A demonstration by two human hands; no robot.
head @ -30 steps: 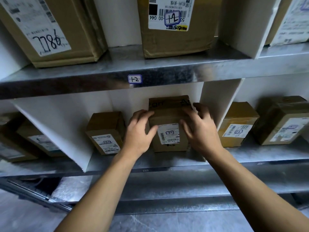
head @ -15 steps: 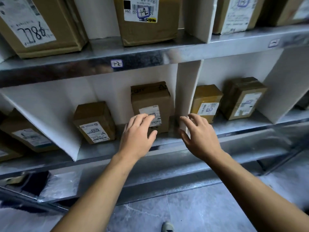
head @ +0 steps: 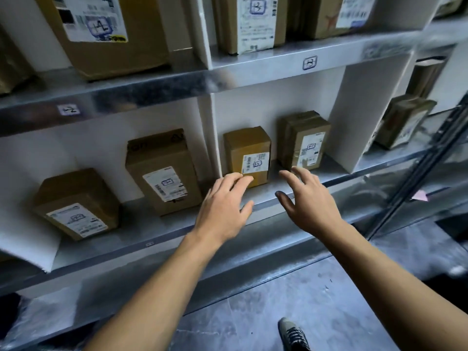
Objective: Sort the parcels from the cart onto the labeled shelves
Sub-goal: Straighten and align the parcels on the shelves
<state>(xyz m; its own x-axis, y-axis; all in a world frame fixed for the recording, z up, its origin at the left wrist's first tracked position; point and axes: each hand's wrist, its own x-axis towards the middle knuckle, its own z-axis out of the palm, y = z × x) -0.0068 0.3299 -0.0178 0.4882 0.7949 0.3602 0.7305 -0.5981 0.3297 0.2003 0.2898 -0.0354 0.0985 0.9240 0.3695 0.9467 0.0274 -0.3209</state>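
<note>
A brown cardboard parcel [head: 162,171] with a white label stands upright on the lower metal shelf [head: 152,243], in the bay under the tag [head: 69,109]. My left hand [head: 224,206] hovers in front of the shelf edge, fingers relaxed, holding nothing. My right hand [head: 307,201] is beside it with fingers spread, also holding nothing. Both hands are apart from that parcel and sit in front of the neighbouring bay, where a small parcel [head: 249,154] and a taped parcel [head: 302,139] stand.
Another parcel [head: 76,202] stands left of the upright one. White dividers [head: 206,138] split the bays. The upper shelf [head: 253,69] carries larger boxes [head: 106,31]. More parcels [head: 402,121] lie far right. A shoe [head: 292,334] shows on the grey floor.
Both hands let go of the parcel on the shelf and drew back. The view swung right, so the hands now sit before the neighbouring bay.
</note>
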